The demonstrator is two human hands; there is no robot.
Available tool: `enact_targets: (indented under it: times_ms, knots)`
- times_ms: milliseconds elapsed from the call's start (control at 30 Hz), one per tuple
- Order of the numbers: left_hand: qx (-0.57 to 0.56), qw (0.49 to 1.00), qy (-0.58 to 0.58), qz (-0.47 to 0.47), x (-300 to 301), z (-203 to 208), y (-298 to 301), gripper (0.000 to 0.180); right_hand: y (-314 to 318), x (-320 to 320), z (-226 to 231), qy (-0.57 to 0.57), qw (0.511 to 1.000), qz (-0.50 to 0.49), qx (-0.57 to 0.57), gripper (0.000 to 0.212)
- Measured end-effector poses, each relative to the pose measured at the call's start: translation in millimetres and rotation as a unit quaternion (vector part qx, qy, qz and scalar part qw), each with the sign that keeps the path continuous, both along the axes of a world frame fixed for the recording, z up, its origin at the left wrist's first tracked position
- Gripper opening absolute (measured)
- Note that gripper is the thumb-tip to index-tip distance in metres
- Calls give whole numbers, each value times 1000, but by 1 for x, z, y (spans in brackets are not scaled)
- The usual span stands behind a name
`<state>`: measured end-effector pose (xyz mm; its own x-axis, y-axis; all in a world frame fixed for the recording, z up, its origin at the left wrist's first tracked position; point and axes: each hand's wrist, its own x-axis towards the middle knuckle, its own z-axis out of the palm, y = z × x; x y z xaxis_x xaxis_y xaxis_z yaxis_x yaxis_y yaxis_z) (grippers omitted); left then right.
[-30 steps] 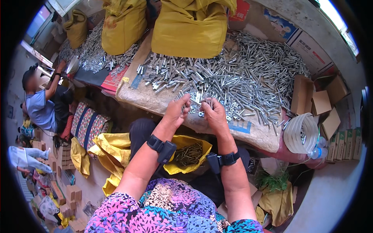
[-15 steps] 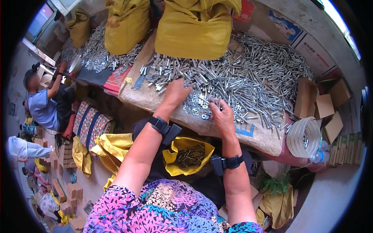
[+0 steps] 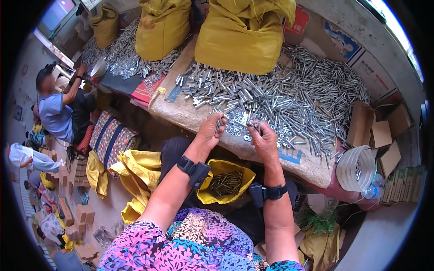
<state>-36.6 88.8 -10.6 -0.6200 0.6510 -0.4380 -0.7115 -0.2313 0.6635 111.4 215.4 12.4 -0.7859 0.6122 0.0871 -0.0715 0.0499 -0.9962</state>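
Observation:
My left hand (image 3: 210, 131) is closed around several short metal rods (image 3: 219, 118), just off the table's front edge. To its right my right hand (image 3: 264, 142) is pinched, with a small metal piece (image 3: 251, 125) showing at its fingertips; whether that is a bolt or a sleeve I cannot tell. Washers and nuts (image 3: 235, 124) lie loose on the table between and behind the hands. Beyond them spreads a large heap of silvery bolts and sleeves (image 3: 289, 99). Below the hands, a yellow bag (image 3: 245, 178) stands gaping with finished-looking metal bolts (image 3: 226, 183) inside.
Full yellow sacks (image 3: 239, 40) stand at the table's back. On the right are small cardboard boxes (image 3: 360, 124), a white ribbed tub (image 3: 355, 171) and a plastic bottle (image 3: 371, 193). A co-worker (image 3: 56, 108) sits far left beside a patterned bag (image 3: 113, 137).
My left hand has drawn back from the heap toward me, metal rods now in its grip. The right hand stays near the washers, slightly lower. The whole view has shifted a little.

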Motion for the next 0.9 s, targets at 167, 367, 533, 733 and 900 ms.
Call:
enact_targets:
  times_ms: [167, 367, 533, 733, 900]
  knots:
    - [26, 999, -36, -6, 13, 1, -4, 10, -2, -1, 1, -20, 999, 3, 46, 13]
    - [-2, 1000, 3, -9, 21, 1, -3, 11, -4, -4, -7, -7, 977, -34, 212, 12]
    - [-26, 996, 58, -62, 30, 2, 1, 12, -19, -10, -5, -29, 992, 11, 122, 10]
    - [47, 991, -104, -75, 23, 2, 3, 14, -11, -13, -13, 16, 988, 10, -151, 12]
    - [189, 971, -128, -71, -2, 4, -7, 17, -3, -2, 2, 6, 965, 25, -262, 13]
